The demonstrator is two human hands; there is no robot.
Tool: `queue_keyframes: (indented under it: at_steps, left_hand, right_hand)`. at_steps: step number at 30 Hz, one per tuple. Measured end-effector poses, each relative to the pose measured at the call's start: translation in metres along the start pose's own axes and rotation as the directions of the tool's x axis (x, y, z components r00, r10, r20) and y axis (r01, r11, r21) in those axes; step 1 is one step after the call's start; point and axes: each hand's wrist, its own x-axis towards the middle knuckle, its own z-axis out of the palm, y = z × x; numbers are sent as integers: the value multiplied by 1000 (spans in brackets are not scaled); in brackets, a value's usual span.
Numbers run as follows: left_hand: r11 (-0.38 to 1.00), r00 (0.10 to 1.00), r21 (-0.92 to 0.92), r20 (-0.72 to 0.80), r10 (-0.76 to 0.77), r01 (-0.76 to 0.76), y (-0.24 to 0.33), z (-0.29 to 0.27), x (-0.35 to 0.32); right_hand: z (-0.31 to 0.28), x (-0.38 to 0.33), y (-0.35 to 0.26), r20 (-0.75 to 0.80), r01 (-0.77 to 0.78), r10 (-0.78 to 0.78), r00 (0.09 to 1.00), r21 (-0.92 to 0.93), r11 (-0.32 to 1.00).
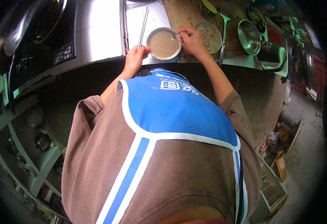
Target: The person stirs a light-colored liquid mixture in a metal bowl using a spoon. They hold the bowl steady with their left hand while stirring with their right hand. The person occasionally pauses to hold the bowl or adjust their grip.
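Although greyish-beige liquid [163,43] already fills the round, pale-rimmed bowl [159,58] over white tiles [157,18], stirring looks unfinished: the right hand [194,42] pinches a thin pale utensil [177,35], the left hand [134,58] curls fingers at the rim, grip unclear.

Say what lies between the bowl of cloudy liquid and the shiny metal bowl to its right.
In the head view, left to right: the right hand, a second bowl of lumpy mix, then a long-handled spatula.

Round, pale-rimmed bowl [162,58], upright, well filled with cloudy grey-brown liquid [164,44]. Metal utensil [176,34] at its right rim; slim pale sticks [144,27], slanted, just left.
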Motion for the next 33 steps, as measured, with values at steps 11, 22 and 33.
queue_keyframes:
  at_steps: [11, 22, 33]
  left_hand:
    - [1000, 1000, 0, 4, 9, -9, 2, 0, 0]
    - [1000, 1000, -27, 12, 12, -11, -8, -3, 5]
    - [999, 999, 22, -14, 31, -31, -1, 1, -1]
  right_hand:
    - [6, -25, 15, 1, -291, 295, 955, 180, 940]
    - [17, -21, -8, 192, 139, -111, 975, -143, 980]
    - [-7, -8, 5, 18, 75, -75, 997, -57, 995]
